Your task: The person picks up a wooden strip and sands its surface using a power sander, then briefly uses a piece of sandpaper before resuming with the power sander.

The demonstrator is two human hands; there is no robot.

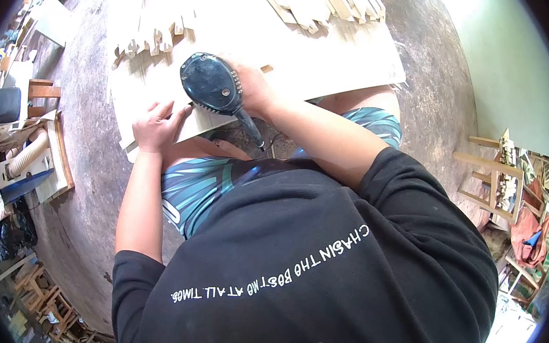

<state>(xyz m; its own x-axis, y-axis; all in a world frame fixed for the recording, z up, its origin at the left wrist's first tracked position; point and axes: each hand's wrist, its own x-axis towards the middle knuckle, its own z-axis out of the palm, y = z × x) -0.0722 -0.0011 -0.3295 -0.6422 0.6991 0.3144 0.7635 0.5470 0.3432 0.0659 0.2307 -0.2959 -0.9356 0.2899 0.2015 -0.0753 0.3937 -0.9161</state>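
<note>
The grey, mottled floor (90, 92) spread widest, running behind everything on both sides. The person's black shirt (318, 272) came next, with white lettering across it, filling the lower middle. Beyond it the pale wooden board (234, 33) reached forward from the thighs, its near edge lying over the patterned shorts (200, 178), which showed teal, dark and white. A wooden frame (494, 169) stood at far right, well apart from the board; at far left, a ribbed hose (28, 152) curved inside an open box-like unit (62, 161) with a wooden rim. On the board lay 2 groups of cut wood: long pale strips (326, 5) at the far right part and shorter pieces with shaped ends (152, 42) toward the left. The dark power tool (210, 84), rounded and dusty, was over the board's near part, between the 2 hands, with its narrow tail pointing back toward the person. The right hand (253, 89) was closed around the tool's far side. The left hand (155, 127) rested palm down near the board's near edge, its thumb close to the tool; whether those fingers clamped anything could not be told. Smallest, 1 small wooden piece (267, 68) lay just beside the right hand.
</note>
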